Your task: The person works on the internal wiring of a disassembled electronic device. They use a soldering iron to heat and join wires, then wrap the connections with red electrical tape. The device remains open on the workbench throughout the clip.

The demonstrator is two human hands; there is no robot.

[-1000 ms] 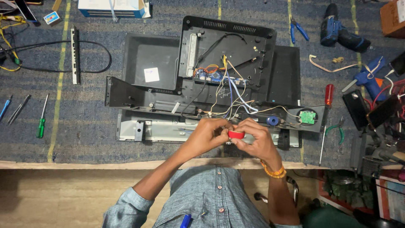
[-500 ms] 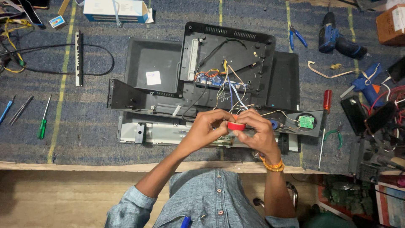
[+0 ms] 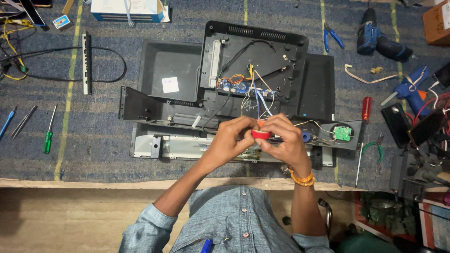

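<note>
Fingers of both my hands meet over the front edge of the opened black casing: left hand [image 3: 233, 139] curled, fingertips pressing on the left side of a red tape roll [image 3: 260, 135]; right hand [image 3: 283, 140] pinching the roll's right side betw. thumb and forefinger. Roll sits right betw. the two sets of fingers, raised off the counter [image 3: 93, 154], lying near flat w/ its wide face up-ish; long axis runs left-right across the fingers. Can't tell if a loose tape end is pulled out.

Just beyond the fingers: bundle of thin wires [image 3: 258, 96] (white, blue, orange) coming down from a blue circuit board [image 3: 236, 87] inside the black casing [image 3: 255, 56]. Wires crowd the far side, so room there is tight. Just right of the fingers: a small blue round part [image 3: 306, 137], then a green round board [image 3: 342, 133]. Under the fingers, a grey metal chassis [image 3: 178, 146] runs left-right.

Near side is open up to the counter's wooden front edge. Well left of the fingers: green-handled screwdriver [image 3: 48, 140], open mat around it. Well right: red-handled screwdriver [image 3: 366, 108], green-handled pliers [image 3: 375, 149], cluttered tools. Far right beyond: blue drill [image 3: 375, 37].
</note>
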